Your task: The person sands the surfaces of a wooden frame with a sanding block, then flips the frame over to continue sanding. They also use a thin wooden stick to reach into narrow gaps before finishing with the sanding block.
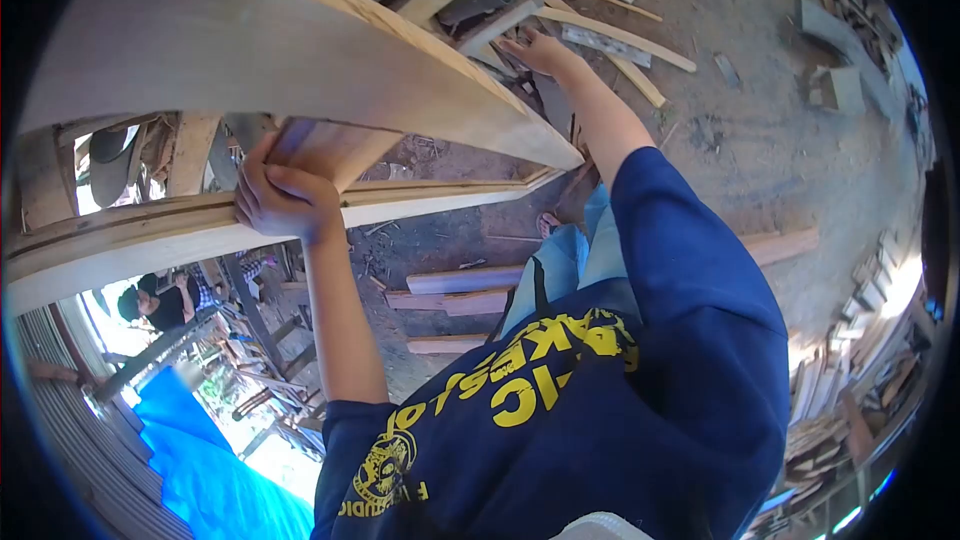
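Left hand (285,190) grips the wooden frame (300,45), long axis pointing right.

Legible text: on the navy shirt (620,420) only. Large yellow lettering (530,380) across the front, skewed and broken by folds; partial readings "KES" and "IC", neighbouring characters uncertain. Round yellow emblem (385,465) beside it, its inner lettering too small to read. Small yellow characters (372,507) near emblem: "UDIO", tentative.
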